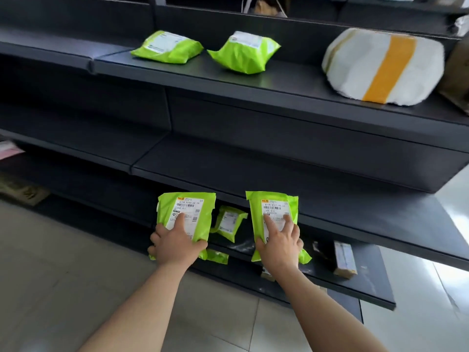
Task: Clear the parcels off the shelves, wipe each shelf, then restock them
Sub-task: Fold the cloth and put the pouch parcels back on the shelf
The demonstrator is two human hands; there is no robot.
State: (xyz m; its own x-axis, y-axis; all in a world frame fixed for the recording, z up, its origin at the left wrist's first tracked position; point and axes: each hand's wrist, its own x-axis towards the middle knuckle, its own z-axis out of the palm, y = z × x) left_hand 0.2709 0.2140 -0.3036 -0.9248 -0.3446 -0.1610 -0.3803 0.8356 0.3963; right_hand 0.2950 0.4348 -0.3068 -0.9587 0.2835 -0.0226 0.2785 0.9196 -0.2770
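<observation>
**Green parcels, held: 2.** The left hand (pixel 177 246) gripped the lower end of the left green parcel (pixel 186 212), thumb on its label. The right hand (pixel 280 246) held the right green parcel (pixel 272 212), fingers spread over its label. Both parcels stood upright above the hands, in front of the bottom shelf (pixel 368 283).

**Small green parcel (pixel 228 222): 1.** It lay on the bottom shelf, between the held two.

**Brown box (pixel 344 259): 1.** It sat on the bottom shelf, right of the right hand.

**Upper shelf (pixel 279 80): 3 parcels.** These were the first upper green parcel (pixel 166 47), the second upper green parcel (pixel 243 52) beside it, and a white parcel (pixel 383 67) with an orange band, further right.
</observation>
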